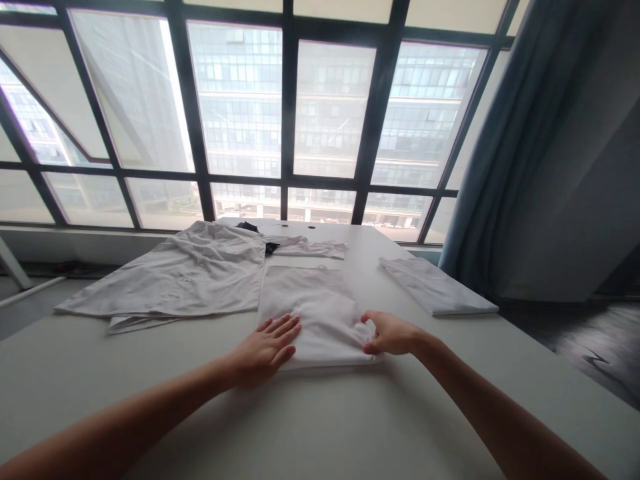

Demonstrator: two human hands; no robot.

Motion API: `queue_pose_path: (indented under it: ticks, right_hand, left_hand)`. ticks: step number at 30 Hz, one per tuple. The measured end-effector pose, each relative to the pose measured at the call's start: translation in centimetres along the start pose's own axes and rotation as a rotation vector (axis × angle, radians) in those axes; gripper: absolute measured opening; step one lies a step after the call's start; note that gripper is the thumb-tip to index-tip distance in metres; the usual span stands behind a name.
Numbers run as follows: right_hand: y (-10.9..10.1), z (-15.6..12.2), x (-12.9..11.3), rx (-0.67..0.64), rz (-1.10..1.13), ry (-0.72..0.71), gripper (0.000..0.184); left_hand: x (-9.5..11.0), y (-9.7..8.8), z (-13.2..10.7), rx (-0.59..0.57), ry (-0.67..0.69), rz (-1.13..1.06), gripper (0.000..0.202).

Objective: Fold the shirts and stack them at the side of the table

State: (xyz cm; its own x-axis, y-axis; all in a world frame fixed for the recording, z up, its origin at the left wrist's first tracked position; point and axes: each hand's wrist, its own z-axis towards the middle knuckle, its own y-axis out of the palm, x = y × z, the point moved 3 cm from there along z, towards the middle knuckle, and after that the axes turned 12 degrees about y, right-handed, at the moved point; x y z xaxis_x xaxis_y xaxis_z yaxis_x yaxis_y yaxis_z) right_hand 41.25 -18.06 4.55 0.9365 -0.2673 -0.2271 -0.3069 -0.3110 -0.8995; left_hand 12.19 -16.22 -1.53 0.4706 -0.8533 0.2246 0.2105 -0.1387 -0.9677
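Note:
A folded white garment lies in front of me with soft wrinkles across its top. My left hand rests flat on its left near corner, fingers stretched out. At the garment's right edge is my right hand, its thumb and index finger curved apart with a gap between them. These fingertips touch or nearly touch the cloth; its other fingers are mostly hidden. Whether the garment is a shirt I cannot tell.
A larger white garment lies spread at the left of the white table. Another folded white garment is near the right edge. Crumpled white cloth and a dark item lie farther back. A blue-grey curtain hangs at right.

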Motion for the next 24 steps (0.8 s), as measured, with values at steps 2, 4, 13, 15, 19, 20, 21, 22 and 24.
queue_pose_path:
  ticks: [2,4,13,15,19,20,21,22,24]
  right_hand:
    - [-0.2,-0.5,-0.3,0.004,-0.079,0.021,0.071]
    - [-0.2,-1.1,-0.8,0.094,-0.154,0.044,0.064]
    - [5.4,0.4,-6.2,0.447,-0.106,-0.462,0.060]
    - [6.1,1.5,-5.5,0.338,-0.128,-0.408,0.068]
    - [5.6,2.9,-3.4,0.281,-0.140,-0.281,0.074]
    - [5.5,3.1,-3.0,0.272,-0.143,-0.254,0.075]
    - [5.3,3.2,-2.6,0.265,-0.146,-0.231,0.075]
    - [5.2,3.2,-2.3,0.259,-0.149,-0.214,0.074]
    - [5.0,2.9,-2.0,0.253,-0.162,-0.207,0.074]
  left_hand:
    - [1.0,-0.2,0.0,-0.003,-0.018,0.029,0.063]
    - [2.1,-0.8,0.3,0.006,-0.022,0.069,0.061]
    - [2.7,-1.2,3.2,0.036,0.042,0.082,0.064]
    - [1.9,-0.5,2.8,0.009,-0.003,0.054,0.067]
    - [0.9,-0.2,1.7,0.013,-0.031,0.033,0.070]
    - [0.9,-0.2,1.5,0.011,-0.034,0.027,0.070]
    - [1.0,-0.1,1.3,0.007,-0.038,0.023,0.071]
    - [1.2,0.0,1.1,0.000,-0.041,0.022,0.071]
    - [1.9,0.2,0.6,-0.012,-0.045,0.030,0.072]
